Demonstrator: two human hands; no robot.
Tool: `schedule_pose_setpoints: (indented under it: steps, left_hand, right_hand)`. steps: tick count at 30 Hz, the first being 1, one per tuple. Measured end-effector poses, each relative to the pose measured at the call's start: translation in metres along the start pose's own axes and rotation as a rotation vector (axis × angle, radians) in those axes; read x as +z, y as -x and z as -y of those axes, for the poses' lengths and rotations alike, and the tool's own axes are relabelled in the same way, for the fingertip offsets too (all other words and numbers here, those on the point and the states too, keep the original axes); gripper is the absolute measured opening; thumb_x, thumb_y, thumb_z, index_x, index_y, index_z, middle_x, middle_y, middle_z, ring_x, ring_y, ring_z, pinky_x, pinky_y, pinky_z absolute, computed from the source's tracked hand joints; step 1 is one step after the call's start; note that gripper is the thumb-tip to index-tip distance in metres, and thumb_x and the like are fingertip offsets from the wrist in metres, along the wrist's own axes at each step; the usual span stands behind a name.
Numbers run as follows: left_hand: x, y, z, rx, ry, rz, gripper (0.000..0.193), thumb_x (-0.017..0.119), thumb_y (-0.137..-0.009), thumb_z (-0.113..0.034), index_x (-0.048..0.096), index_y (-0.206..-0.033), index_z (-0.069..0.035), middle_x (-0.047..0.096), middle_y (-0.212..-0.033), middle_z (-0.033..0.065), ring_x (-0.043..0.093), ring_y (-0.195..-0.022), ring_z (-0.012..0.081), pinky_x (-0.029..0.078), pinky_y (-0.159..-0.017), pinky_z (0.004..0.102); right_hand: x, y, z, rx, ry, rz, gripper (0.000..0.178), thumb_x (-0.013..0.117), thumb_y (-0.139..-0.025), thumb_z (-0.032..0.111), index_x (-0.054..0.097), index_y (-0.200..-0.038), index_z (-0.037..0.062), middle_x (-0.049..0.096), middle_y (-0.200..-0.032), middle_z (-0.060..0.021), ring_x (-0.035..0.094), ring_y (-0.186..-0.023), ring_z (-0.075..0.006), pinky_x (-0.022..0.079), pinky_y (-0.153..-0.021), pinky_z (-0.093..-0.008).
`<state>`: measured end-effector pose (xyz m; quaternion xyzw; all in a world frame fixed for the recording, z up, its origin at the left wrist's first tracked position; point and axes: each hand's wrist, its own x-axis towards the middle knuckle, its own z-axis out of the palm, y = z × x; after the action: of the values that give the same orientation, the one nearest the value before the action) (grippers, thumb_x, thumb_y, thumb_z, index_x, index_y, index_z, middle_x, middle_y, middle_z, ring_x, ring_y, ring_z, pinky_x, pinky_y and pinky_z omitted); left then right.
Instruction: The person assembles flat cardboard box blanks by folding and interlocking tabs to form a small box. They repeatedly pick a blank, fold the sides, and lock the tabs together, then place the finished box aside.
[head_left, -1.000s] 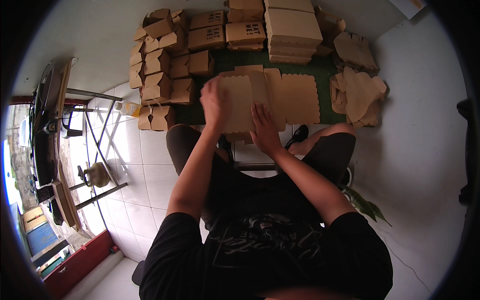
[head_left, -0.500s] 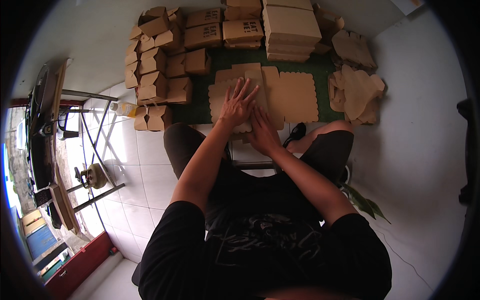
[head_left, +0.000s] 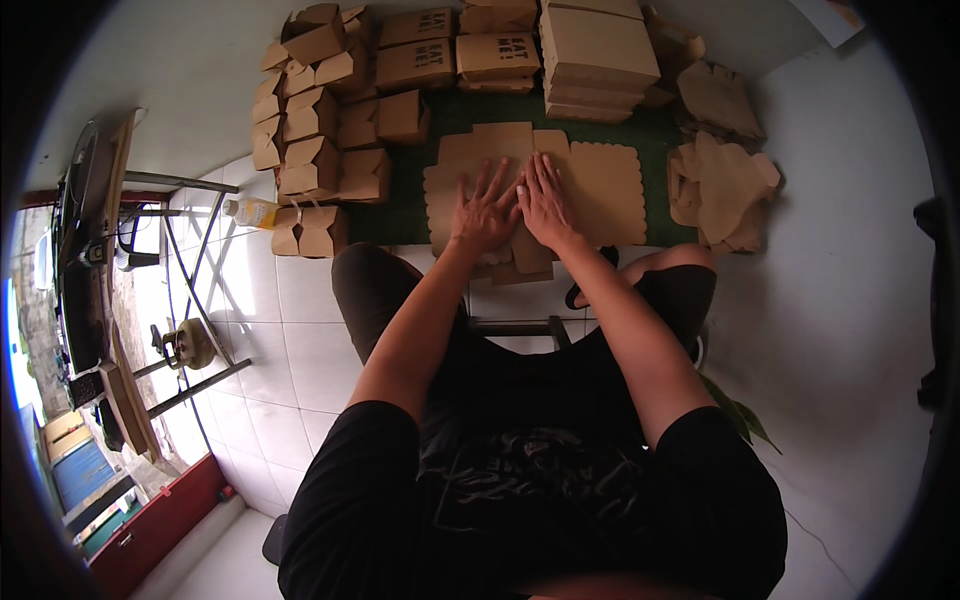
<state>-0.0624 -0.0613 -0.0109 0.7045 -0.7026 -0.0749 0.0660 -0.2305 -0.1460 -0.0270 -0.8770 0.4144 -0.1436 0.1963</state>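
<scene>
A brown cardboard box blank (head_left: 608,190) with scalloped edges lies unfolded across the green table top (head_left: 655,185) before me. My left hand (head_left: 487,212) rests on its left panel, palm down and fingers spread. Beside it, my right hand (head_left: 546,205) presses flat near the middle of the blank, its fingers stretched out and fairly close together. The two hands nearly meet at the fingertips. Part of the blank under both hands is hidden, and one flap hangs over the near table edge.
Folded small brown boxes (head_left: 310,165) are stacked along the left side. Printed boxes (head_left: 497,55) and a tall stack of larger cartons (head_left: 598,55) stand at the back. Loose cardboard pieces (head_left: 725,180) lie at the right. A bottle of yellow liquid (head_left: 250,212) is beyond the left edge.
My right hand has moved right and away from me, from beside the left wrist to the middle of the blank. The left hand stays on the left panel. The view has shifted slightly.
</scene>
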Motion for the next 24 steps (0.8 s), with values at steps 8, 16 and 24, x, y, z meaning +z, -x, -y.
schedule_pose_setpoints:
  steps: [8,16,24]
  left_hand:
    - [0.007,0.0,0.0,-0.004,0.032,-0.04,0.066,0.044,-0.119,-0.059,0.034,-0.183,-0.045,0.023,-0.195,0.0008,0.021,-0.179,0.0334,0.016,-0.138,0.0765]
    - [-0.013,0.001,-0.008,-0.008,-0.032,-0.007,0.065,0.046,-0.12,-0.054,0.035,-0.183,-0.042,0.025,-0.194,0.0019,0.022,-0.179,0.0325,0.018,-0.139,0.0739]
    - [-0.017,-0.002,-0.006,-0.012,0.004,0.007,0.064,0.049,-0.119,-0.053,0.037,-0.181,-0.044,0.028,-0.193,0.0019,0.024,-0.178,0.0325,0.019,-0.139,0.0738]
  right_hand:
    - [0.001,0.003,-0.003,-0.022,0.158,-0.069,0.07,0.044,-0.124,0.036,0.029,-0.182,0.0014,0.027,-0.191,-0.0166,0.025,-0.177,-0.0358,0.024,-0.145,-0.0521]
    - [-0.01,0.052,0.005,-0.012,0.178,0.022,0.071,0.053,-0.121,0.03,0.03,-0.181,-0.0001,0.031,-0.189,-0.0201,0.03,-0.175,-0.0392,0.031,-0.141,-0.0545]
    - [-0.034,0.117,0.029,-0.063,0.179,0.196,0.066,0.054,-0.115,0.021,0.042,-0.171,-0.0111,0.039,-0.182,-0.0299,0.037,-0.172,-0.0427,0.034,-0.14,-0.0549]
